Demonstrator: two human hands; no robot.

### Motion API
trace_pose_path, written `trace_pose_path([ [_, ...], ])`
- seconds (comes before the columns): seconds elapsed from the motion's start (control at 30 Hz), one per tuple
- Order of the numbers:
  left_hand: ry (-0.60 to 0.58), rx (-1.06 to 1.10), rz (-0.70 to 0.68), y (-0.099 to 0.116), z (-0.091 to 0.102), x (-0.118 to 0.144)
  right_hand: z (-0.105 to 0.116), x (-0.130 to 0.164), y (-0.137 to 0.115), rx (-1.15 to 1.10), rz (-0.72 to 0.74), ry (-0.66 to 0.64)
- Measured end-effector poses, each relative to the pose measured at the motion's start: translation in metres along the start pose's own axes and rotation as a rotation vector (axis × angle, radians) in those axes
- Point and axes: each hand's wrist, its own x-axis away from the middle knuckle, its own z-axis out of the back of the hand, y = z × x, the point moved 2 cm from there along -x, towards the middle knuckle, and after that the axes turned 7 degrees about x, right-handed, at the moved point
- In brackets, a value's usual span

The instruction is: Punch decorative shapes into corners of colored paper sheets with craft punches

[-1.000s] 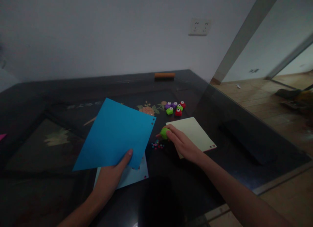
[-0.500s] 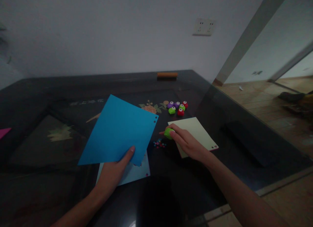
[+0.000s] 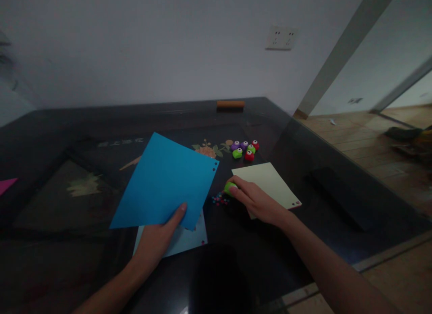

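Note:
My left hand (image 3: 164, 235) grips a blue sheet of paper (image 3: 167, 183) by its lower edge, thumb on top. Small dark punched shapes show at the sheet's right corner. A light sheet (image 3: 187, 242) lies on the table partly hidden under the blue one. My right hand (image 3: 258, 200) holds a green craft punch (image 3: 230, 188) just above and beside a small pile of coloured paper confetti (image 3: 220, 198). Beneath that hand lies a pale yellow sheet (image 3: 275, 183) with punched shapes at its right corner.
Several purple, green and red craft punches (image 3: 245, 149) stand grouped behind the yellow sheet. An orange-brown bar (image 3: 230, 104) lies at the table's back edge by the wall. A pink paper corner (image 3: 6, 185) shows at far left. The dark glossy table (image 3: 236, 255) ends at right.
My right hand has moved slightly left and down with the green craft punch, closer to the confetti. The blue paper has stayed nearly in place.

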Motion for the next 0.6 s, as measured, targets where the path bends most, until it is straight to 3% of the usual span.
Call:
trace_pose_path([
  [0.6,-0.007,-0.009,0.006,-0.0055,0.0008,-0.0035,-0.0012,-0.0006,0.0019,0.065,0.050,-0.015],
])
